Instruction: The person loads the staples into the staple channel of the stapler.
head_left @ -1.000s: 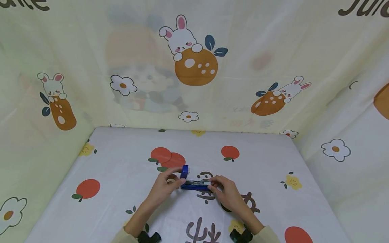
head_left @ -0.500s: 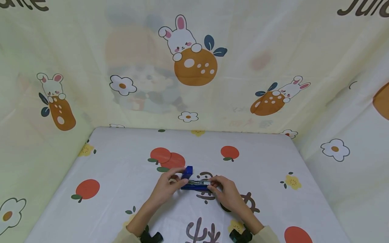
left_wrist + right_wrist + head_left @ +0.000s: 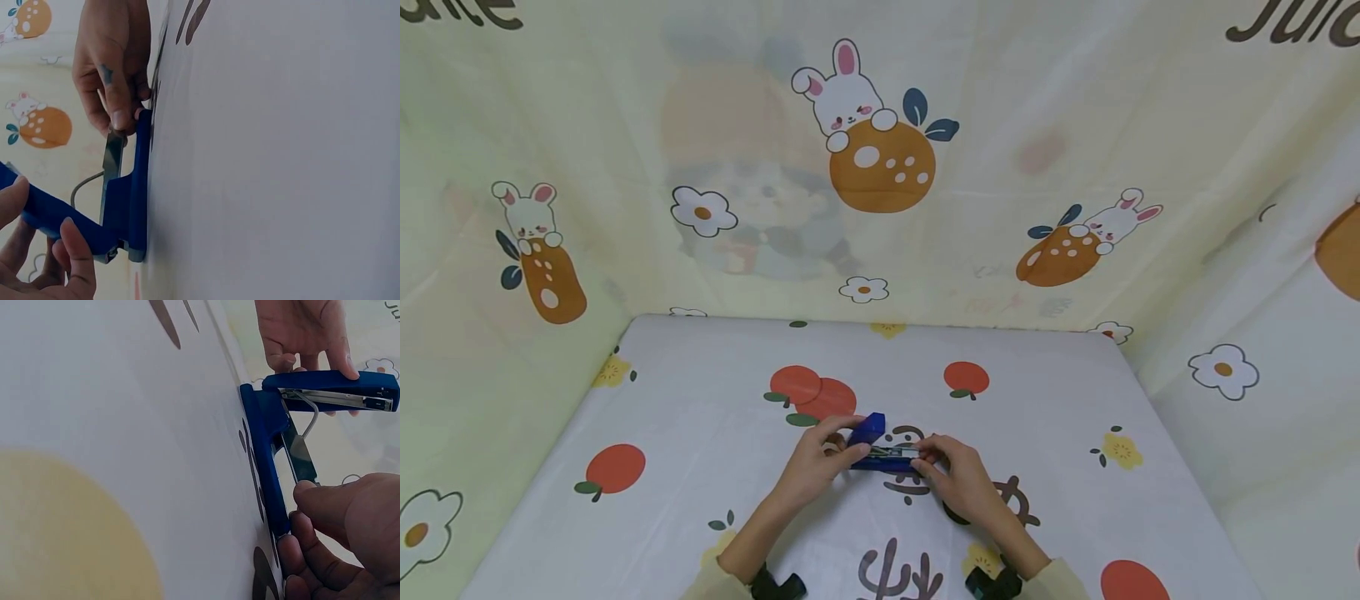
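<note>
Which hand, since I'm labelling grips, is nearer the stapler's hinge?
Left: the left hand holds the raised blue cover close to the hinge; the right hand grips the opposite end of the stapler.

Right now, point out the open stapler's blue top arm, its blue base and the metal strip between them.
Blue top arm (image 3: 331,381), right wrist view: on its blue shell, near mid-length.
Blue base (image 3: 265,462), right wrist view: on its side, near mid-length.
Metal strip (image 3: 113,154), left wrist view: on its uncovered face.

blue stapler (image 3: 270,419) | lid (image 3: 337,384) tilted up | metal magazine (image 3: 302,457) exposed | base (image 3: 267,475) on tabletop (image 3: 1037,400)
</note>
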A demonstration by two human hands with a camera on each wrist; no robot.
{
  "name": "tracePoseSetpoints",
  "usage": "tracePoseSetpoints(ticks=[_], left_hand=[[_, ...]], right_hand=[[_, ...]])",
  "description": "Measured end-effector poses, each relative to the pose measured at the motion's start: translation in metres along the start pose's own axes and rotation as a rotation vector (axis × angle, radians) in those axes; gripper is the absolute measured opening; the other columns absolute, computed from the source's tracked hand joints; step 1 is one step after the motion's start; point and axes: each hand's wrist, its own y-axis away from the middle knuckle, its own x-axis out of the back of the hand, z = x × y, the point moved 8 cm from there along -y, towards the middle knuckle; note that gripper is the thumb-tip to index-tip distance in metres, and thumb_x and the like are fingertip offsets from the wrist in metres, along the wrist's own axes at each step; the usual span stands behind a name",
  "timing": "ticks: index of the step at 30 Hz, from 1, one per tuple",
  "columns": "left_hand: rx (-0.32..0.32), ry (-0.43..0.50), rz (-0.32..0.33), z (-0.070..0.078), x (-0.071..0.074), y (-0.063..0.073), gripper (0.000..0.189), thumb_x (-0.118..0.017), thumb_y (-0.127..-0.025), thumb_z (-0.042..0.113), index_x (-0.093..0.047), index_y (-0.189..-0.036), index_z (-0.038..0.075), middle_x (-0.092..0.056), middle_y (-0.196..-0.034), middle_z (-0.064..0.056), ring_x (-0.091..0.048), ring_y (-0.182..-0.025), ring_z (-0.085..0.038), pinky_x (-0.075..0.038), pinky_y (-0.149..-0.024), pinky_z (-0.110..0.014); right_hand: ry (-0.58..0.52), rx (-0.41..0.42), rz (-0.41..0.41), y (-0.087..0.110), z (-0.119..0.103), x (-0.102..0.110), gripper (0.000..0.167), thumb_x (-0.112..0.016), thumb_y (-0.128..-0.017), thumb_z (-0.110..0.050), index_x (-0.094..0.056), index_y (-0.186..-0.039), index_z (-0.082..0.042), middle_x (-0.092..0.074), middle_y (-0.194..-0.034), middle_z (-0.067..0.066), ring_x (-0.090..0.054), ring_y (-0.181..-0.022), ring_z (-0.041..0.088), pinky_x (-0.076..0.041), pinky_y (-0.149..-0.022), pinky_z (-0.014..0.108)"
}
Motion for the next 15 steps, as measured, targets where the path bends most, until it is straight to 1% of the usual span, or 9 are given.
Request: tracePoseSetpoints(ticks=[3, 15], left_hand=[[0.0, -0.003, 0.0, -0.0009, -0.001, -0.0006, 0.041, -0.078, -0.097, 0.02, -0.07, -0.137, 0.015, -0.07, -0.133, -0.013, -0.06, -0.098, -0.02, -0.051, -0.066, -0.019], [-0.005, -0.012, -0.005, 0.0005, -0.0029, -0.0015, 0.04, -0.079, -0.097, 0.023, -0.071, -0.135, 0.016, -0.07, -0.133, -0.012, -0.059, -0.098, -0.02, -0.051, -0.066, -0.02]], right_hand=[[-0.001, -0.007, -0.003, 0.0004, 0.0002, -0.0003, 0.017, -0.08, -0.095, -0.014, -0.077, -0.111, -0.018, -0.067, -0.09, -0.008, -0.056, -0.085, 0.007, -0.053, -0.079, 0.022], [-0.013, -0.016, -0.009, 0.0, 0.0, -0.0005, 0.017, -0.079, -0.095, -0.014, -0.077, -0.111, -0.019, -0.067, -0.091, -0.008, -0.057, -0.086, 0.008, -0.053, -0.08, 0.023]])
